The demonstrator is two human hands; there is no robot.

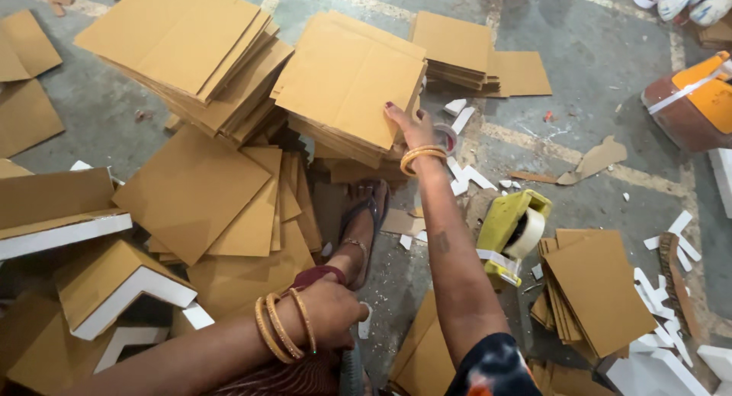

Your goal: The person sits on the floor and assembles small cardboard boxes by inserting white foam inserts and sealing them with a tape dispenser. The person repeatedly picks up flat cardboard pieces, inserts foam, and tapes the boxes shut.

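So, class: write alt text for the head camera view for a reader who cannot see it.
The right hand rests on a stack of brown cardboard sheets on a concrete floor littered with more cardboard. The left hand rests near the knee; a yellow tape dispenser lies beside the right arm.

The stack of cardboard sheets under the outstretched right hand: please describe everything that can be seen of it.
The stack of cardboard sheets is a pile of flat, square, plain brown pieces, loosely aligned so the edges fan out. It sits on the grey floor, leaning on lower sheets, between a bigger stack and a smaller one. The right hand lies flat on its near corner, fingers spread, with no closed grip.
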